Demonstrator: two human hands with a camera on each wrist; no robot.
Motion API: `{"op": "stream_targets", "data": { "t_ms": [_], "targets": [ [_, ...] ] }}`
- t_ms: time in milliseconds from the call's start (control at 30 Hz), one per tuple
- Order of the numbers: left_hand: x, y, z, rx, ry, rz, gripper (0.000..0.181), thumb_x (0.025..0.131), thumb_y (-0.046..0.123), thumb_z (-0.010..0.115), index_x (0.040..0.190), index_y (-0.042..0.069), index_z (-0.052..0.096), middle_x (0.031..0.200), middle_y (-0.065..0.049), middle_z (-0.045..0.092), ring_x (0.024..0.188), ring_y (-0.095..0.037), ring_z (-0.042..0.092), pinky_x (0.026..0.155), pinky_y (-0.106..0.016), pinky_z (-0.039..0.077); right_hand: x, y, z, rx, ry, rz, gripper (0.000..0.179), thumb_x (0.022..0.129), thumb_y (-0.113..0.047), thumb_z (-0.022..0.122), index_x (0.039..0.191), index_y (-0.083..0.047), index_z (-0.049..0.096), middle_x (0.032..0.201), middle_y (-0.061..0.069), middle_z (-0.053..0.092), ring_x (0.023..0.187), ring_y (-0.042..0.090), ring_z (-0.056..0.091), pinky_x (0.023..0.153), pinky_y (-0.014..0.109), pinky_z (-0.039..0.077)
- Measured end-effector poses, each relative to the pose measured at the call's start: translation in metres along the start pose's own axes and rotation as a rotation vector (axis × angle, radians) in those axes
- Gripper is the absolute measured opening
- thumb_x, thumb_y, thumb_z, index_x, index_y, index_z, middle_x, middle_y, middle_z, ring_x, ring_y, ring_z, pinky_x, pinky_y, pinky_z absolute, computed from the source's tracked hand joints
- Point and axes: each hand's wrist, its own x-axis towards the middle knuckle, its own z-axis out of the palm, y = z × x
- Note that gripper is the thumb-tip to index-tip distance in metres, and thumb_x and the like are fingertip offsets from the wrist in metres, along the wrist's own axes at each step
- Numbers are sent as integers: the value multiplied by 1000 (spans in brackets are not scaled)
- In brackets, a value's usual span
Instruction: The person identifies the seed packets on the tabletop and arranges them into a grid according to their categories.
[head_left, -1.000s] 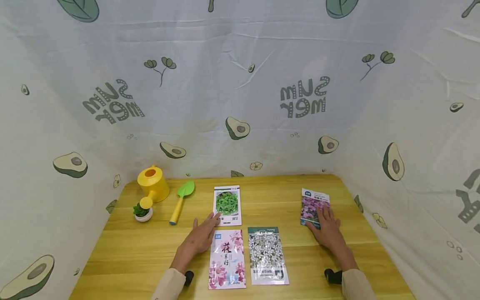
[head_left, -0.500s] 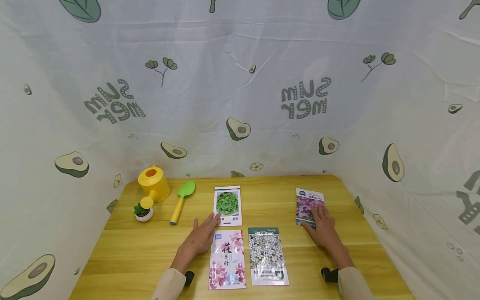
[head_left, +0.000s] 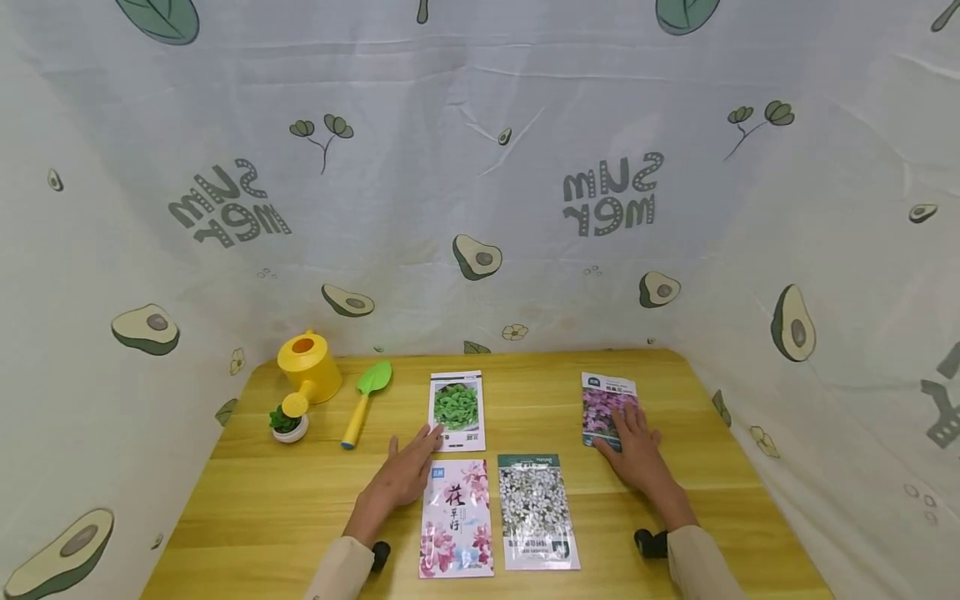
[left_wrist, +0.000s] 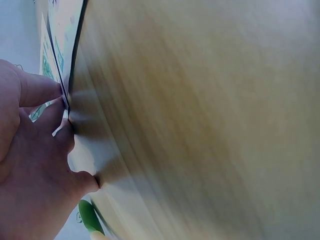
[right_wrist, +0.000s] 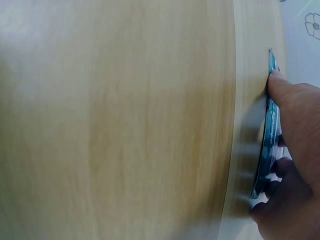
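Observation:
In the head view my left hand (head_left: 401, 477) lies on the table, fingers spread. Its fingertips touch the lower left corner of a seed packet with green leaves (head_left: 456, 408), beside the upper left edge of a pink flower seed packet (head_left: 455, 521). At right, my right hand (head_left: 641, 462) rests on a purple-flower seed packet (head_left: 600, 408), fingers extended over its right side, thumb at its lower edge. The right wrist view shows the thumb on that packet's teal edge (right_wrist: 270, 127). A white-flower seed packet (head_left: 536, 508) lies between the hands, to the right of the pink one.
A yellow watering can (head_left: 318, 371) stands at the back left of the wooden table (head_left: 247, 500), behind a small potted plant (head_left: 288, 425). A toy trowel (head_left: 366, 400) with a green blade lies beside them. Printed cloth (head_left: 420, 167) encloses the back and sides.
My right hand has slid the purple-flower packet leftward along the table, towards the green-leaf packet. The left hand and the other packets have stayed in place.

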Motion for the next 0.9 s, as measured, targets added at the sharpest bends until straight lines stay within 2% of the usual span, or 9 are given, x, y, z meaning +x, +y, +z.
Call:
{"op": "stream_targets", "data": {
  "t_ms": [233, 400, 633, 900],
  "targets": [
    [-6, 13, -8, -10, -11, 3, 49, 113, 6, 45, 162, 2, 46, 173, -15, 37, 163, -40, 25, 124, -80, 1, 3, -7, 5, -11, -25, 6, 85, 109, -38, 64, 163, 13, 26, 171, 41, 8, 157, 64, 6, 117, 88, 6],
    [-8, 20, -11, 16, -27, -14, 49, 114, 6, 46, 162, 2, 45, 173, -14, 37, 163, -38, 26, 125, -79, 3, 6, -10, 10, 18, 2, -21, 86, 107, -41, 66, 163, 13, 29, 171, 41, 11, 157, 64, 8, 116, 88, 6],
    [-6, 20, -11, 5, -8, -7, 53, 113, 5, 46, 165, 2, 40, 168, -18, 44, 162, -42, 27, 124, -80, 3, 10, -5, 20, 38, 30, -66, 96, 107, -61, 55, 164, 12, 29, 171, 41, 11, 158, 63, 8, 115, 89, 5],
    [-5, 19, -11, 28, -15, -16, 54, 113, 7, 47, 166, 3, 38, 168, -15, 46, 163, -39, 27, 125, -79, 4, 11, -17, 15, -1, -7, -35, 85, 107, -38, 66, 163, 13, 28, 171, 41, 11, 157, 63, 8, 117, 88, 6]
  ]
}}
